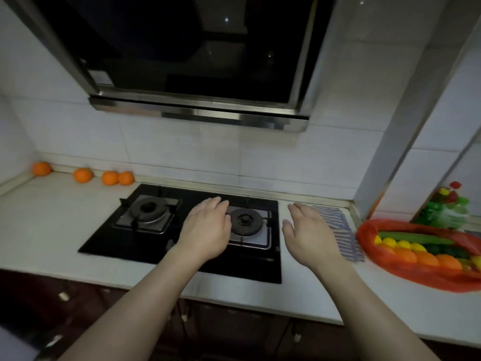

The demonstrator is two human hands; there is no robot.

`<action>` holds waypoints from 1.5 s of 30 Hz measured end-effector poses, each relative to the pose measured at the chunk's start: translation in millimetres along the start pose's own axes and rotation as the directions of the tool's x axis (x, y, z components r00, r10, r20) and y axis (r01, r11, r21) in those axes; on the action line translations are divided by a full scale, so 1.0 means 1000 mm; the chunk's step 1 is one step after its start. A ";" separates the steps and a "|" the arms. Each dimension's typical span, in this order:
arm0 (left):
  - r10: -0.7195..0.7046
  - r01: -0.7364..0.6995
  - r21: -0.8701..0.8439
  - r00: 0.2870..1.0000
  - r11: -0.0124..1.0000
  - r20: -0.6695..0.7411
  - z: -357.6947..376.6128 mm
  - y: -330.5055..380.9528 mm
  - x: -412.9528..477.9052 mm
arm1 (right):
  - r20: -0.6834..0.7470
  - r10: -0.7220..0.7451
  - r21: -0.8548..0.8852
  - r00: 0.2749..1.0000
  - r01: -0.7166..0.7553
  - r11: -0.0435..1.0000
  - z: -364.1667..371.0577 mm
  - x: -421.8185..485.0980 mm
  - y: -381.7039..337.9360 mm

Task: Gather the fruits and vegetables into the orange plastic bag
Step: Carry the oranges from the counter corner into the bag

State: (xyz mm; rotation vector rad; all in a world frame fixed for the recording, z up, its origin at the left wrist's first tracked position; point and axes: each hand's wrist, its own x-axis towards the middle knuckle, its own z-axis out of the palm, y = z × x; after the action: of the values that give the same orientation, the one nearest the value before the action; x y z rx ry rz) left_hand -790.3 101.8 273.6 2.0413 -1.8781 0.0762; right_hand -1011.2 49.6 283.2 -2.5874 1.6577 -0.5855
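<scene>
Gathering looked well under way but unfinished. Orange plastic bag [426,281] lay open at the right end of the white desk [52,222]. Inside it: a row of round orange fruits [426,259], small yellow fruits [403,244] and long green vegetables [416,238]. Left out: four loose oranges [83,175] along the back wall at the far left of the desk, well apart from the bag, with the black glass gas hob [104,246] between. Two of them appeared to touch; the other two sat singly. A clear bag of green and red items [447,207] stood behind the orange bag; could not tell whether its contents counted as produce to gather.

Left hand [205,230] was palm down over the hob, just beside the right burner [243,221], fingers straight and close together, holding nothing. Right hand [309,235] was over the strip of desk between the hob and a blue-and-white striped cloth [341,230], fingers loosely spread, thumb out, also empty. Could not tell whether either hand touched the surface. Judged next job: reach left for the four oranges, likely in more than one trip.
</scene>
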 end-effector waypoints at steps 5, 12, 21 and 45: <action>-0.064 0.065 0.014 0.997 0.998 -0.035 -0.038 -0.098 -0.016 | 0.000 -0.068 0.017 0.998 0.068 0.998 0.030 0.027 -0.096; -0.161 0.165 0.060 0.984 0.984 -0.073 -0.077 -0.233 -0.046 | 0.012 -0.182 0.059 0.983 0.181 0.982 0.076 0.064 -0.228; -0.301 0.305 0.040 0.950 0.951 -0.085 -0.101 -0.352 -0.066 | 0.046 -0.305 0.092 0.951 0.300 0.950 0.125 0.106 -0.342; -0.443 0.448 0.082 0.893 0.890 -0.076 -0.116 -0.624 0.037 | 0.135 -0.410 0.218 0.902 0.376 0.900 0.256 0.306 -0.551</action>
State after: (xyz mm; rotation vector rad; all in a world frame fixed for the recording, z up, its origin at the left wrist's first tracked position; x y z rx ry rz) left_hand -155.6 131.4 249.6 2.4581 -1.3506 0.1045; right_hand -336.0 -25.5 252.9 -2.7487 0.9754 -0.4713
